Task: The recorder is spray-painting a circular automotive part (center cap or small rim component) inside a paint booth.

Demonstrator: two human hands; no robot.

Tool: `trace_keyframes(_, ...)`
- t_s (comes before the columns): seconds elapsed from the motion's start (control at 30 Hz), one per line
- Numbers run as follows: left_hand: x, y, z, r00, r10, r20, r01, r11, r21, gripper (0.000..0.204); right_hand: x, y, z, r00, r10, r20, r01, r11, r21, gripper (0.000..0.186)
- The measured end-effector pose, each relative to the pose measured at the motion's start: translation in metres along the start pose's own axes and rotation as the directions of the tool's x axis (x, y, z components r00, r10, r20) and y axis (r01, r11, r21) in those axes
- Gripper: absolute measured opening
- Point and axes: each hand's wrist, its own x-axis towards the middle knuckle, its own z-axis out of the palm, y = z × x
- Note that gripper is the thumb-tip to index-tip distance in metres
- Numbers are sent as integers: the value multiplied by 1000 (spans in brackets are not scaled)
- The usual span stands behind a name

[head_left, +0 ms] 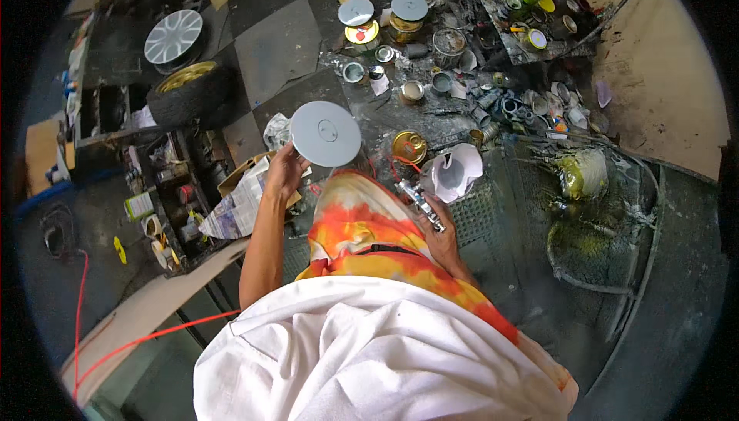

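Observation:
My left hand (285, 171) is closed on the lower left edge of a flat, round grey disc (326, 134) with a small ring mark at its middle. The disc is held over the floor just beyond my knees. My right hand (443, 238) grips a small chrome spray gun (420, 204), which points away from me. Beside the gun's far end is a white paper funnel (467, 161) with grey inside; whether it is fixed to the gun I cannot tell. A gold-coloured can (409, 147) stands just beyond the gun.
More grey discs (356, 11) rest on cans ahead. Paint tins (449, 45) and clutter crowd the far right, near a paint-spattered table (531, 50). A tyre (188, 94) and a silver wheel cover (174, 38) lie left. A red hose (154, 336) trails at lower left.

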Motion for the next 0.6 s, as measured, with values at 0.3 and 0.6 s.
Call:
trace_keyframes(0.3, -104, 13, -86, 957, 143, -251, -181, 974, -136, 34, -42, -32, 9, 1000, -11, 14, 9, 988, 151, 39)
trace_keyframes(0.6, -190, 61, -235, 831, 279, -482, -457, 836, -304, 31, -48, -139, 96, 980, 17, 199, -78, 949, 304, 45)
